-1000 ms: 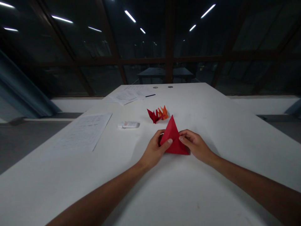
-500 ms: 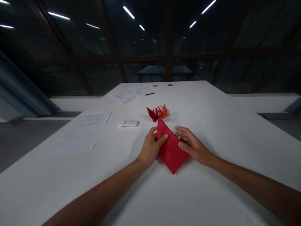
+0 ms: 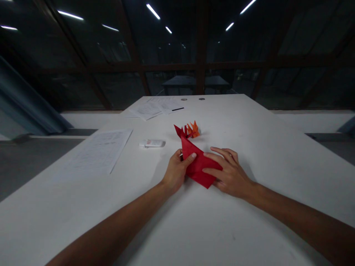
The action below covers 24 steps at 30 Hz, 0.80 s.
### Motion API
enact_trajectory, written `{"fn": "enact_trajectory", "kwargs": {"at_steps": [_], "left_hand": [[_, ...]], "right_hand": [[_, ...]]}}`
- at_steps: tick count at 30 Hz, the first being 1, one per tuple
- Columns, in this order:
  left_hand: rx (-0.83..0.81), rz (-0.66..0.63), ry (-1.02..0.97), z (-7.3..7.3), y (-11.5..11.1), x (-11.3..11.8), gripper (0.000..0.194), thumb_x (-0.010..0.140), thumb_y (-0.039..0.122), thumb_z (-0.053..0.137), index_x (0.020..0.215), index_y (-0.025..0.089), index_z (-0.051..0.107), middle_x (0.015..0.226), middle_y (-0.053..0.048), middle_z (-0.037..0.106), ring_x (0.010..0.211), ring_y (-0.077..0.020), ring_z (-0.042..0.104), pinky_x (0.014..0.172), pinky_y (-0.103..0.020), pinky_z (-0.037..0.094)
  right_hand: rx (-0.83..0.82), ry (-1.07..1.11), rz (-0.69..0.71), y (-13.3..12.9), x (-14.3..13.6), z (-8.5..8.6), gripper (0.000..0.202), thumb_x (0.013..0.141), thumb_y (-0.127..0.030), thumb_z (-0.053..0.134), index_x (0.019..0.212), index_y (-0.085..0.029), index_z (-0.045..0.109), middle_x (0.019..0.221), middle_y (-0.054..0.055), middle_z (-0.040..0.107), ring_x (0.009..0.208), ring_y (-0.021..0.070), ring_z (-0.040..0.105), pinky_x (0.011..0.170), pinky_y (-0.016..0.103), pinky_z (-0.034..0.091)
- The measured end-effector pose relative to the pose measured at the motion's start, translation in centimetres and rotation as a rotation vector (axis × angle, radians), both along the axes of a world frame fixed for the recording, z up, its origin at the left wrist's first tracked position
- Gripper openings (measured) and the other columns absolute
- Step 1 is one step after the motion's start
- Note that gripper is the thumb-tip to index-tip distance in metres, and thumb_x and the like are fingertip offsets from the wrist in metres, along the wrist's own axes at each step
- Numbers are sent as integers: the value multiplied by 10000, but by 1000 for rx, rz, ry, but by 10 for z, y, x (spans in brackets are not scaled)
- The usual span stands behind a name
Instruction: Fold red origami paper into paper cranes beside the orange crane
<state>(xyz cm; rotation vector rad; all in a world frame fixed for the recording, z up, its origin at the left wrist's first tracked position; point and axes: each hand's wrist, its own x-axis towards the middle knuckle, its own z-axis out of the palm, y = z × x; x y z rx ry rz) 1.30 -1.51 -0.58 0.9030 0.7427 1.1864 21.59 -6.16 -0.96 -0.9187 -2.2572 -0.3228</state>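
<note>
Pinching red paper (image 3: 199, 166) at its nine o'clock side, left hand (image 3: 175, 173) seems to steady it over the white table (image 3: 249, 129) | right hand (image 3: 231, 173), fingers spread, lies upon it from three o'clock, likely for flattening | paper birds (image 3: 195, 130) sit beyond, toward twelve

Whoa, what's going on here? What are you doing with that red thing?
A person is handling a folded sheet of bright red paper over a white, flat-topped table. The left hand grips one side, thumb on top, while the right hand lays spread fingers on the other side. Just beyond are a small, pointed, dark red folded-paper figure and a small, spiky, orange folded-paper figure. Neither hand is touching those two.
</note>
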Motion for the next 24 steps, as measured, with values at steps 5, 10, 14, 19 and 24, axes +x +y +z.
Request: {"fn": "enact_trajectory", "kwargs": {"at_steps": [5, 10, 14, 19, 24], "left_hand": [[157, -47, 138, -3, -1, -1, 336, 869, 480, 699, 963, 167, 621, 916, -40, 709, 779, -146, 649, 734, -263, 530], [232, -134, 209, 1, -5, -2, 324, 885, 469, 681, 1008, 175, 621, 919, -33, 726, 796, -155, 664, 779, -283, 528], [194, -133, 248, 3, -8, -1, 354, 845, 479, 723, 992, 175, 615, 867, -38, 749, 746, -178, 697, 741, -310, 547], [247, -192, 319, 3, -10, 1, 317, 896, 468, 661, 993, 173, 597, 889, -43, 746, 762, -177, 701, 758, -310, 559], [541, 148, 611, 3, -17, -2, 357, 894, 377, 670, 1182, 205, 548, 1168, -88, 635, 989, -193, 606, 848, -311, 501]], "right_hand": [[-155, 172, -13, 1, -2, 2, 109, 922, -249, 664, 1004, -253, 735, 1308, 86, 638, 1249, 291, 553, 1045, 514, 402], [-444, 579, -38, 5, -6, -3, 253, 928, -299, 641, 1173, -237, 649, 1310, 120, 592, 1150, 246, 620, 987, 426, 504], [-784, 823, 32, 9, -7, -7, 499, 904, -341, 665, 1367, -245, 505, 1096, 62, 704, 962, 216, 694, 871, 379, 554], [-971, 845, 114, 10, -7, -5, 234, 925, -410, 629, 1022, -199, 664, 942, 35, 733, 845, 197, 682, 759, 313, 537], [-888, 879, 66, 10, -6, -4, 212, 947, -398, 604, 997, -201, 661, 899, 24, 716, 812, 189, 663, 731, 297, 513]]}}
